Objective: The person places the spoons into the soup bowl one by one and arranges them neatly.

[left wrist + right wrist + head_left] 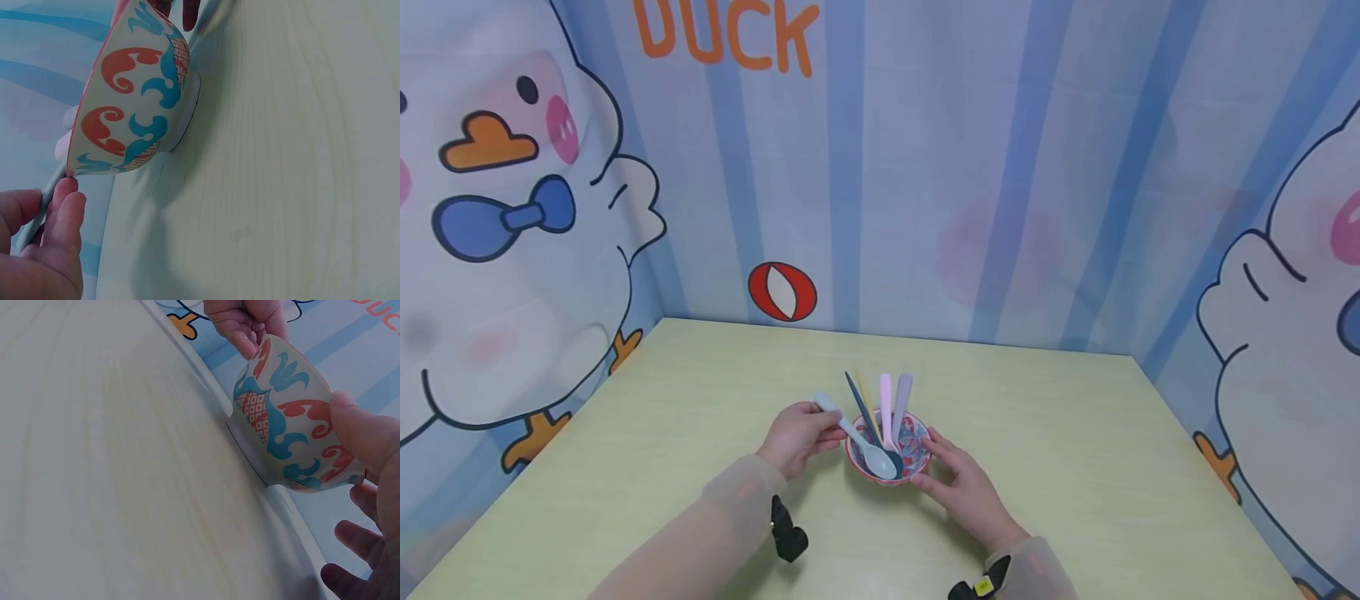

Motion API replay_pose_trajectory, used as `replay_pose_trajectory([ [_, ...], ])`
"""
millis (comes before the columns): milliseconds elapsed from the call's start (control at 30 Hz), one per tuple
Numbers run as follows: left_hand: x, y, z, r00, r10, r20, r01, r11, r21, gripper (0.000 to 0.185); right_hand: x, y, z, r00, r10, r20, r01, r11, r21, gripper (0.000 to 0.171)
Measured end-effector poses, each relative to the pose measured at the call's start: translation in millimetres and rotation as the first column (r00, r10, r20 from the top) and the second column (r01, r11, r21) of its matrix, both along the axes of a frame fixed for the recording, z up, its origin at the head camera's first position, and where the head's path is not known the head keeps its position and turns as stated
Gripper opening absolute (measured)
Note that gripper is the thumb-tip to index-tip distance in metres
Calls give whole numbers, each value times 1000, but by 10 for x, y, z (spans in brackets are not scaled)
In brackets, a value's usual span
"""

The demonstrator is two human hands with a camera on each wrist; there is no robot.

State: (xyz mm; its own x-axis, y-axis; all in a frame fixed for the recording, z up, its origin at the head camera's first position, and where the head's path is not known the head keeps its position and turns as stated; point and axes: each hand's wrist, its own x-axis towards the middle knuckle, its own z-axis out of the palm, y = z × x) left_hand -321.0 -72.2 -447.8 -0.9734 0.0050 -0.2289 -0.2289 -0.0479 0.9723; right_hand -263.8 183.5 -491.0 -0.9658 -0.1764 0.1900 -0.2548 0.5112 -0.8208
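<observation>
Bowl: a small patterned bowl (913, 442), red and teal scrolls on a pale glaze, sits low in the middle of the head view on the pale wooden table (1075, 467). In the left wrist view it (134, 94) fills the upper left and stands on a narrow foot ring.

Spoons: five lean in the bowl with their handles fanned toward the top of the frame: a pale blue spoon (859, 437), a dark one, a thin yellow one, a pink spoon (886, 400) and a lilac spoon (901, 398).

Left hand: the left hand (799, 435), just left of the bowl, pinches the pale blue spoon's handle between thumb and fingertips; its scoop lies inside the bowl.

Right hand: the right hand (964, 485) rests at the bowl's right side, thumb against the outer wall near the rim, the other fingers relaxed and spread, not wrapped round it.

How it handles: I'd judge the bowl glazed ceramic, so stiff, smooth, a bit slippery and breakable if tipped off its small foot. The spoons look like light plastic, rigid, and likely to shift the bowl when lifted.

Where to hold: the bowl by its outer wall below the rim; a spoon by the free end of its handle.

Backdrop: a cartoon duck curtain (512, 208) hangs behind the table.
</observation>
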Motion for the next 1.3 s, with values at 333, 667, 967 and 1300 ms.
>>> replay_pose_trajectory([
  [333,-74,57,-4,1000,-18,13,19,999,-40,28,3,-1,3,1000,11,-18,-11,1000,7,65],
  [667,-130,126,8,1000,-13,12,14,997,-80,32,6,-2,3,1000,9,-19,-9,1000,7,65],
  [967,-152,177,12,1000,-14,16,15,995,-97,33,13,-5,11,1000,-4,8,4,1000,0,64],
  [1300,-148,184,29,999,-33,23,35,995,-94,31,11,-2,7,1000,-5,8,5,1000,-5,63],
])
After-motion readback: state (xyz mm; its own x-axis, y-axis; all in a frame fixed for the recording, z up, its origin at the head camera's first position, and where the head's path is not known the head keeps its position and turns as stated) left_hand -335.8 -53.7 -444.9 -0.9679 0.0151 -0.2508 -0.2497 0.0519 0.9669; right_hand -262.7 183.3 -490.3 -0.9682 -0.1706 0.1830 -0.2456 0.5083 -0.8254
